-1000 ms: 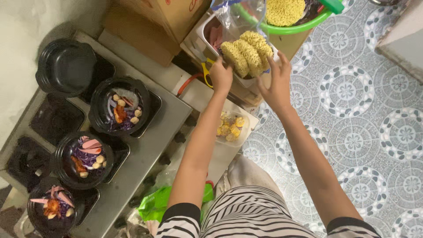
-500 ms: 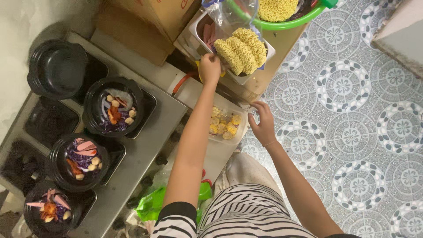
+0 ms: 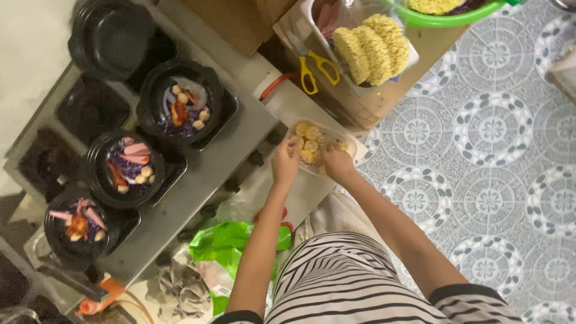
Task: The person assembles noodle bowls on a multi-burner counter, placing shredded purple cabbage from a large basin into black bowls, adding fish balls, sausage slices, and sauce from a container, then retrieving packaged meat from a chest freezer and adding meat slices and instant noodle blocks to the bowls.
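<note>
Seen from above, a person in a black-and-white striped top works with both hands at a clear plastic tray point(image 3: 354, 147) of yellow corn rounds point(image 3: 311, 146), which sits on a pale board just beside the steel stove bench point(image 3: 210, 180) — near the tiled floor's edge. The left hand point(image 3: 286, 161) rests at the tray's near-left corner, its grip curled with fingertips pressed to a corn piece at the rim; whether it pinches that piece cannot be told from this angle. The right hand point(image 3: 337, 165) lies against the tray's near side, fingers bent inward over the corn, and its grip is likewise too hidden to call spread or closed. On the bench to the left stand three black bowls in a slanting row, each filled with purple cabbage, pink strips and small pale balls: the far bowl point(image 3: 183, 103), the middle bowl point(image 3: 126, 168) and the near bowl point(image 3: 77, 225). A stack of empty black bowls point(image 3: 111, 37) stands beyond them at the bench's far end. Above the tray, well apart from the hands, yellow-handled scissors point(image 3: 317, 67) lie on a wooden surface beside a white tub holding blocks of dried noodles point(image 3: 372, 45), with a green basin point(image 3: 456, 15) at the upper edge. A green plastic bag point(image 3: 225, 243) sits crumpled below the bench, close to the person's left forearm — grey cloths point(image 3: 180, 288) lie beside it.
</note>
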`<state>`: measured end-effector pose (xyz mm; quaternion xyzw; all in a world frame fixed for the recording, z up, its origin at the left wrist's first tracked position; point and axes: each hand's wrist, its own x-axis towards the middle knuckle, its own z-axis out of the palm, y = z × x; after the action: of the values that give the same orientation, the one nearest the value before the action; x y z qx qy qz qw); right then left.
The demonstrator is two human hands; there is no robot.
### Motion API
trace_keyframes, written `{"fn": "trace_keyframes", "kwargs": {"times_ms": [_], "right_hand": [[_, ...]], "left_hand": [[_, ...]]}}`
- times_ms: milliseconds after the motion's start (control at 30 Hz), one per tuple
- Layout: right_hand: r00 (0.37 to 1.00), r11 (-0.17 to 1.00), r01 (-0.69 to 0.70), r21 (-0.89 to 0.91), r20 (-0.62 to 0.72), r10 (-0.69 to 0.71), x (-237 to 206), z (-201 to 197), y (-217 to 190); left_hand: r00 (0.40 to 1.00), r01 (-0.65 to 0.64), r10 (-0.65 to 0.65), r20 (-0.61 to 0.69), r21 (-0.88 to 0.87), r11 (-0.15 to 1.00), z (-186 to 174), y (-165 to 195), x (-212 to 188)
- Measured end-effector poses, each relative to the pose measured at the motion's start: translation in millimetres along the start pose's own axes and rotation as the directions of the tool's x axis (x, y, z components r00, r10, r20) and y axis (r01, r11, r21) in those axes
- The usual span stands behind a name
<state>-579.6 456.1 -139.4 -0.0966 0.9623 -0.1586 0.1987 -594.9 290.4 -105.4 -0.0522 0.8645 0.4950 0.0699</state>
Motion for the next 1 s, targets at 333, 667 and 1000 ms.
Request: {"fn": "trace_keyframes", "kwargs": {"times_ms": [333,667,1000], "right_hand": [[0.953,0.833,0.183,0.523,-0.302,-0.019,-19,-39,28],[0.981,0.917,0.191,0.351,-0.099,-0.166,-20,-39,36],[0.922,0.949,0.295,0.113,0.228,-0.314,11,-3,18]], "left_hand": [[0.903,-0.429,0.317,0.29,0.613,0.663,25,-20,16],[0.972,-0.184,0.136,0.193,0.259,0.948,-20,-13,5],[0.972,0.172,-0.228,-0.048,-0.512,0.841,-105,-89,-63]]}}
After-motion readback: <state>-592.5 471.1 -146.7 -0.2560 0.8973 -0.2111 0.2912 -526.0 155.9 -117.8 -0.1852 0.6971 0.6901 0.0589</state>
